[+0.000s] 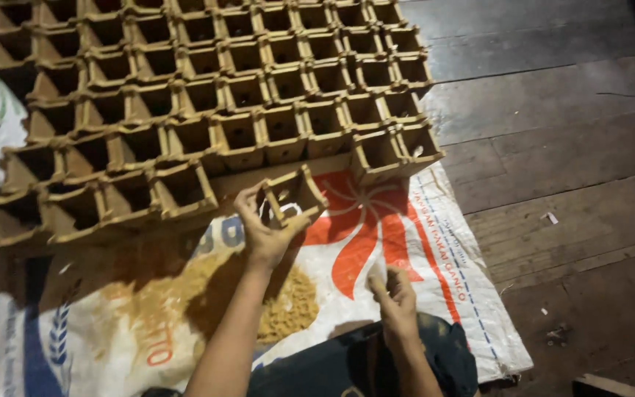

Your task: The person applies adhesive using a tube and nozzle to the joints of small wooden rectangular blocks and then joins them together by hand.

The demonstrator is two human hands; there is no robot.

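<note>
Nearest the camera, a dark-clothed knee [361,364] is cut off by the bottom edge, with both forearms rising past it. Beneath lies a white woven sack [435,294] spread on the wooden floor [567,147]; its left part is dim and runs out of view, while bare boards lie open to the right. On the sack's far end stands a block of small brown square pots [207,95], rows touching, its top and left edges cut off. A patch of yellow-brown grit [292,309] sits on the sack near the left forearm. The left hand [262,228] is clamped on one loose pot [295,192], tilted, just beside the block's front row. The right hand [395,298] hovers low with fingers curled together; whether it pinches anything is unclear
</note>
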